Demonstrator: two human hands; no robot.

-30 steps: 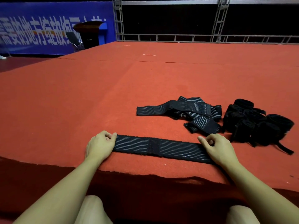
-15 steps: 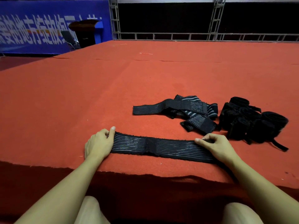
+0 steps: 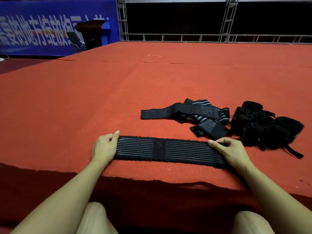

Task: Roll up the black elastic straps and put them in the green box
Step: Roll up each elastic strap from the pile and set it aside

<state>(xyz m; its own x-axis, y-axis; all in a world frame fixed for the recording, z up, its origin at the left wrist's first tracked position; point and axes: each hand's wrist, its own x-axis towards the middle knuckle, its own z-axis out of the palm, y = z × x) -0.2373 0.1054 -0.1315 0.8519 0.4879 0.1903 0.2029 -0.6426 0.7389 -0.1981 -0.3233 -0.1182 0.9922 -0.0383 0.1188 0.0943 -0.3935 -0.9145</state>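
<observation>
On the red carpet [image 3: 84, 107] our left hand [image 3: 103, 149] and right hand [image 3: 231, 152] pinch the flat strap's [image 3: 162, 149] ends; stretch may spring a loose roll open. No green box shows.

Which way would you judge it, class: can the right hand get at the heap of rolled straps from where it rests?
Probably yes: the right hand lies beside the rolled straps, with only bare carpet between.

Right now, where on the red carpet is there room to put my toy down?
The red carpet is bare left of the left hand and behind the loose straps. It is crowded on the right: flat strap, loose straps, rolled straps.
</observation>
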